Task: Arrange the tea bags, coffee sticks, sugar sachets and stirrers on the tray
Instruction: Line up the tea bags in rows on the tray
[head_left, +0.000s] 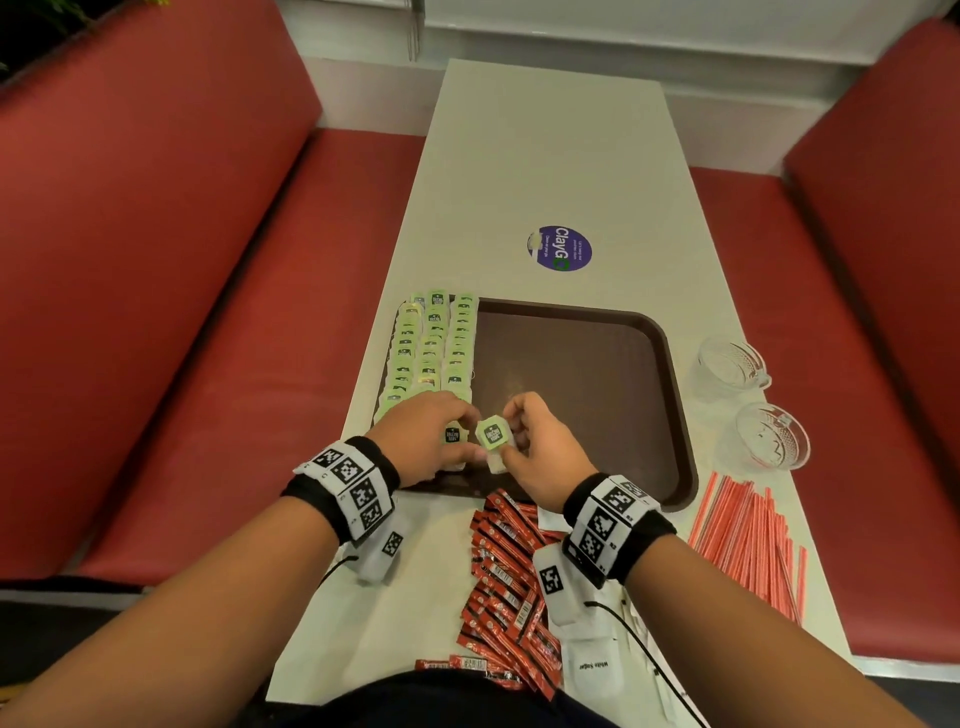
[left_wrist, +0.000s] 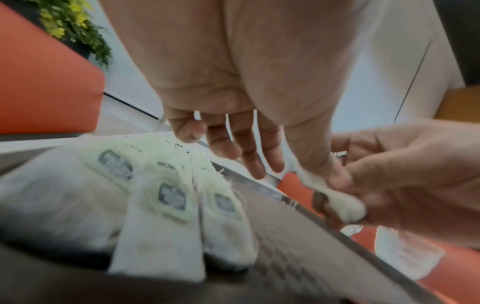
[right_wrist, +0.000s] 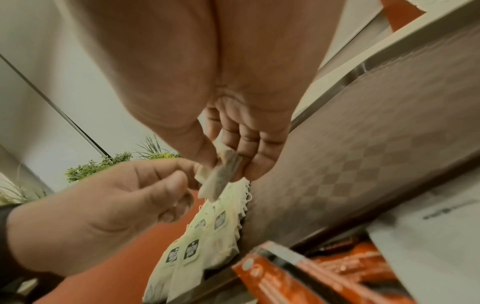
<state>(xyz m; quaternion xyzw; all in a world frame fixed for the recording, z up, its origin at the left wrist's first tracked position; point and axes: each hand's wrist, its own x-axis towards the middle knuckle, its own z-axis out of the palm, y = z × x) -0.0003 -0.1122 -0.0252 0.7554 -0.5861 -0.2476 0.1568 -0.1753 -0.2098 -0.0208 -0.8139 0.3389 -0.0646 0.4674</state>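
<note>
Hands meet above the tray's (head_left: 670, 364) six-o'clock edge: right hand (head_left: 540, 447) and left hand (head_left: 421, 441) both pinch one tea bag (head_left: 492, 435). Its green tag faces up, the pale pouch hanging below; rows of tea bags (head_left: 431, 353) fill the tray's nine-o'clock side.

Black wristbands (head_left: 618, 525) with checkered white tags, trailing black cables (head_left: 641, 647).

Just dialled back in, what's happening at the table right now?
A person is filling the brown tray with tea bags, lined in rows along its left side. The right hand pinches one tea bag over the tray's near edge; the left hand meets it there. Coffee sticks and stirrers lie on the table, off the tray.
</note>
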